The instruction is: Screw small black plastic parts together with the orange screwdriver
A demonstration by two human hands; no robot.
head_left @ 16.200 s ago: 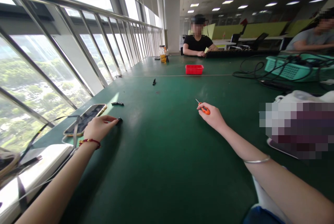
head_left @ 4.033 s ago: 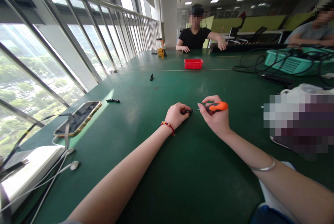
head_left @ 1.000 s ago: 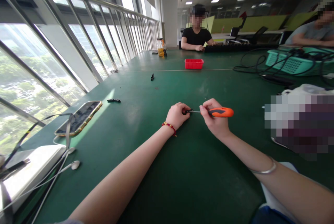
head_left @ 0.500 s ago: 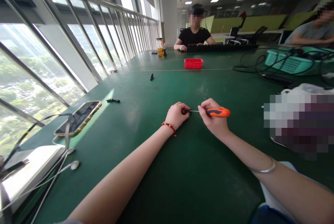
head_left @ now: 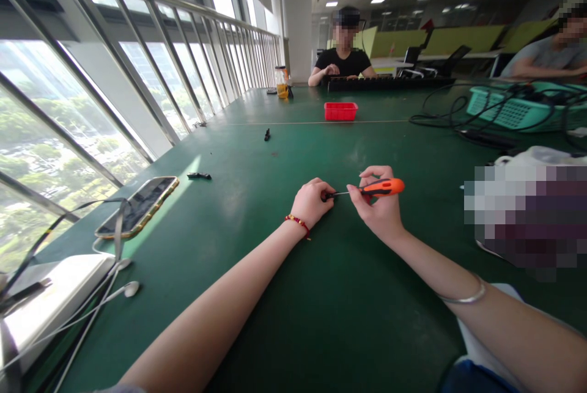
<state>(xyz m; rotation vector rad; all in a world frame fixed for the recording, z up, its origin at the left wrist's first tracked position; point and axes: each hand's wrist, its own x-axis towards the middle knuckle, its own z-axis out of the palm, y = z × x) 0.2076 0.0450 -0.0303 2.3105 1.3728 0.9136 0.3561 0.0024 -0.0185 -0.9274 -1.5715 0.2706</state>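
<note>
My left hand (head_left: 310, 202) rests on the green table (head_left: 284, 295) with its fingers curled round a small black part (head_left: 326, 196), most of it hidden in the fist. My right hand (head_left: 378, 209) grips an orange-and-black screwdriver (head_left: 380, 187) by the handle. The thin metal shaft points left, and its tip touches the black part. Both hands sit close together at the middle of the table.
A phone (head_left: 137, 206), white earphones (head_left: 123, 288) and a white box (head_left: 50, 301) lie at the left. Small black parts (head_left: 199, 176) (head_left: 266, 134) lie further out. A red tray (head_left: 340, 111) stands behind, a teal basket (head_left: 513, 112) with cables at right. Two people sit at the far end.
My right hand has tilted the screwdriver handle up a little and turned on it. The left hand keeps its place on the black part.
</note>
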